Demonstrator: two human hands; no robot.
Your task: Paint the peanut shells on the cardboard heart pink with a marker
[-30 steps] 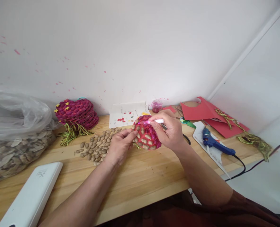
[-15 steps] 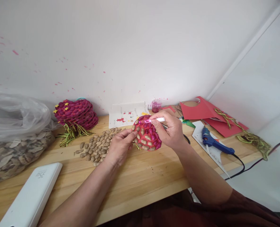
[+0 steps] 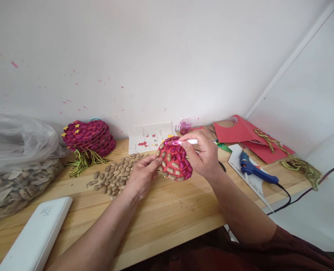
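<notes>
My left hand (image 3: 144,175) pinches the left edge of a round red disc (image 3: 173,169) covered in peanuts. On its right and upper parts the peanuts are painted magenta; those at the left and bottom keep their tan shells. My right hand (image 3: 203,154) is closed on a white-handled paintbrush (image 3: 189,142), its pink-stained tip against the peanuts at the disc's upper edge. Behind the left wrist lie loose peanuts (image 3: 118,173) on the table. A clear cup of magenta paint (image 3: 185,127) stands behind the disc.
A stack of magenta peanut discs (image 3: 89,137) with green strings stands at back left, near a plastic bag of peanuts (image 3: 20,180). In front is a white power bank (image 3: 39,231). To the right lie a blue glue gun (image 3: 255,171) with its cord and red card (image 3: 234,130).
The paintbrush tip has shifted slightly left along the disc's upper edge. My left hand keeps its hold on the disc. The whole view has shifted slightly.
</notes>
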